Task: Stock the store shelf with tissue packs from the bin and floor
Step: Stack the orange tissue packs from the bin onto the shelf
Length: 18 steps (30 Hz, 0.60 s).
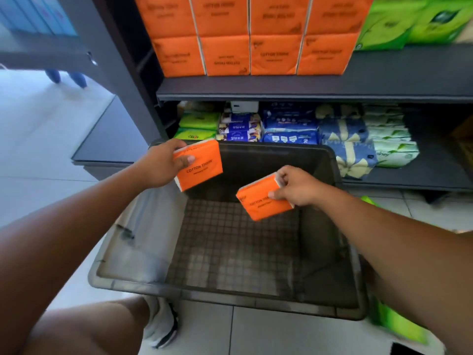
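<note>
Above the grey bin (225, 295), each of the hands grips one orange tissue pack: left hand (163, 165) on the left pack (202, 167), right hand (297, 187) on the right pack (263, 201), long axes tilted. The orange row (256, 55) on the shelf (281, 88) lies far and above, seemingly nearer the left hand. Green packs (399, 326) on the floor, near right, are blurred and partly cut off.

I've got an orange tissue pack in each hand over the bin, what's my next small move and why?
Probably raise the left hand with its orange pack toward the upper shelf, where matching packs are stacked; the right hand grips a second pack, and the bin shows none left.
</note>
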### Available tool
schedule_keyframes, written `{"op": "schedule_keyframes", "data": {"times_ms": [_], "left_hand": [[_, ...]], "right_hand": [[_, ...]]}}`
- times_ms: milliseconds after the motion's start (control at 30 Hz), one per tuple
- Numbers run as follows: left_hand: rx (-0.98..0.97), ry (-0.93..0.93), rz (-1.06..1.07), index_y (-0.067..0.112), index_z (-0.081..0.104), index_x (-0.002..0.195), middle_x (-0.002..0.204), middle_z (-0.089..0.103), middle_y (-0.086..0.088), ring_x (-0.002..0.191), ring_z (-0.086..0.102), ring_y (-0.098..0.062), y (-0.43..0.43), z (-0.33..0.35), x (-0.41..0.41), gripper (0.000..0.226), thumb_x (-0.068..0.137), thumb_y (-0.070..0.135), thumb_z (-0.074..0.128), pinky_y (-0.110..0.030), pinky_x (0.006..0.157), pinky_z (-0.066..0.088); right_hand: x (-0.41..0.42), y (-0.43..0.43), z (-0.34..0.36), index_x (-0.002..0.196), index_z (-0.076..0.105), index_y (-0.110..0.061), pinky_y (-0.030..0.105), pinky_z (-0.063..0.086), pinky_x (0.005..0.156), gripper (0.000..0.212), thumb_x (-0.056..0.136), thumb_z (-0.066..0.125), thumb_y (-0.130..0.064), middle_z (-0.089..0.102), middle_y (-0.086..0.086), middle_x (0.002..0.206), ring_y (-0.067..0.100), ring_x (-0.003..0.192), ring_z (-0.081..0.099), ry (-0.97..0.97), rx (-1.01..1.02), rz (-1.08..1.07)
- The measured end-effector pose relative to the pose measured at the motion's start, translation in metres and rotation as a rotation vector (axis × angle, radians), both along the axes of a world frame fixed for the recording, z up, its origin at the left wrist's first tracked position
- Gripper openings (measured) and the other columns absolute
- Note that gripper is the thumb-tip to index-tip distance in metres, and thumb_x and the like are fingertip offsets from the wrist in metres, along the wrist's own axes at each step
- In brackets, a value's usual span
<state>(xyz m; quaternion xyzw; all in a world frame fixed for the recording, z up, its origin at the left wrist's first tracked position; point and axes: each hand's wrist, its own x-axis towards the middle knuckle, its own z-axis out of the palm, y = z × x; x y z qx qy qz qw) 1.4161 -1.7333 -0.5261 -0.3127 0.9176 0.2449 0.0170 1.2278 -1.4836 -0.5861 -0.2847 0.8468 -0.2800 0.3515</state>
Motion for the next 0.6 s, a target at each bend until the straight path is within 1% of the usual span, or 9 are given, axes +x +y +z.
{"op": "schedule_keyframes", "data": {"times_ms": [67, 133, 200, 267, 333, 367, 433, 500, 600], "left_hand": [[0.015, 0.061, 0.037, 0.017, 0.045, 0.135, 0.124, 0.057, -0.011, 0.11, 0.055, -0.03, 0.005, 0.007, -0.005, 0.045, 0.098, 0.043, 0.05, -0.038, 0.087, 0.043], [0.054, 0.124, 0.061, 0.018, 0.041, 0.137, 0.125, 0.056, -0.01, 0.111, 0.055, -0.029, 0.01, 0.015, -0.01, 0.045, 0.1, 0.042, 0.048, -0.039, 0.089, 0.044], [0.085, 0.188, 0.059, 0.019, 0.038, 0.138, 0.122, 0.054, -0.006, 0.108, 0.054, -0.025, 0.016, 0.023, -0.014, 0.044, 0.101, 0.04, 0.046, -0.038, 0.085, 0.044], [0.073, 0.249, 0.046, 0.019, 0.036, 0.137, 0.121, 0.05, -0.003, 0.105, 0.052, -0.021, 0.021, 0.029, -0.018, 0.043, 0.101, 0.039, 0.045, -0.034, 0.081, 0.041], [0.057, 0.291, 0.047, 0.018, 0.035, 0.138, 0.123, 0.048, -0.002, 0.105, 0.051, -0.02, 0.024, 0.034, -0.02, 0.045, 0.1, 0.04, 0.045, -0.033, 0.08, 0.039], [0.054, 0.306, 0.049, 0.018, 0.033, 0.139, 0.125, 0.047, -0.003, 0.106, 0.05, -0.02, 0.026, 0.036, -0.021, 0.047, 0.1, 0.04, 0.046, -0.032, 0.08, 0.039], [0.046, 0.325, 0.052, 0.019, 0.03, 0.143, 0.129, 0.046, -0.003, 0.106, 0.049, -0.02, 0.028, 0.04, -0.023, 0.05, 0.1, 0.039, 0.046, -0.031, 0.08, 0.039], [0.023, 0.348, 0.044, 0.02, 0.028, 0.144, 0.132, 0.045, -0.002, 0.107, 0.049, -0.018, 0.031, 0.044, -0.027, 0.052, 0.1, 0.04, 0.046, -0.027, 0.078, 0.039], [-0.009, 0.433, 0.036, 0.02, 0.033, 0.14, 0.13, 0.045, 0.001, 0.111, 0.049, -0.016, 0.038, 0.055, -0.034, 0.048, 0.099, 0.04, 0.047, -0.021, 0.075, 0.042]], "right_hand": [[-0.011, 0.001, 0.031, 0.109, 0.055, -0.022, 0.044, 0.054, 0.091, 0.041, 0.079, 0.082, -0.025, 0.059, -0.001, 0.114, 0.022, 0.106, 0.059, -0.008, -0.1, -0.061], [-0.022, 0.002, 0.061, 0.114, 0.055, -0.018, 0.04, 0.055, 0.086, 0.042, 0.081, 0.081, -0.022, 0.06, 0.0, 0.113, 0.021, 0.102, 0.06, 0.001, -0.192, -0.086], [-0.033, 0.003, 0.089, 0.115, 0.057, -0.012, 0.039, 0.056, 0.083, 0.04, 0.083, 0.08, -0.02, 0.063, 0.005, 0.111, 0.022, 0.1, 0.063, 0.026, -0.266, -0.096], [-0.044, 0.003, 0.115, 0.116, 0.058, -0.008, 0.044, 0.057, 0.087, 0.04, 0.084, 0.079, -0.019, 0.066, 0.01, 0.112, 0.025, 0.101, 0.066, 0.049, -0.338, -0.111], [-0.051, 0.001, 0.138, 0.118, 0.058, -0.012, 0.044, 0.057, 0.089, 0.038, 0.085, 0.077, -0.018, 0.066, 0.008, 0.115, 0.023, 0.103, 0.065, 0.051, -0.415, -0.139], [-0.054, -0.001, 0.148, 0.119, 0.057, -0.015, 0.041, 0.057, 0.087, 0.039, 0.086, 0.077, -0.018, 0.065, 0.005, 0.115, 0.021, 0.104, 0.065, 0.048, -0.46, -0.151], [-0.056, -0.004, 0.165, 0.124, 0.051, -0.023, 0.032, 0.055, 0.077, 0.045, 0.087, 0.076, -0.02, 0.064, 0.002, 0.115, 0.017, 0.103, 0.064, 0.042, -0.543, -0.178], [-0.058, -0.005, 0.174, 0.129, 0.046, -0.024, 0.028, 0.052, 0.073, 0.051, 0.087, 0.075, -0.02, 0.065, 0.002, 0.114, 0.016, 0.102, 0.065, 0.03, -0.615, -0.201], [-0.062, -0.005, 0.183, 0.128, 0.045, -0.023, 0.028, 0.053, 0.075, 0.048, 0.09, 0.073, -0.019, 0.066, 0.002, 0.112, 0.014, 0.099, 0.066, 0.008, -0.693, -0.222]]}}
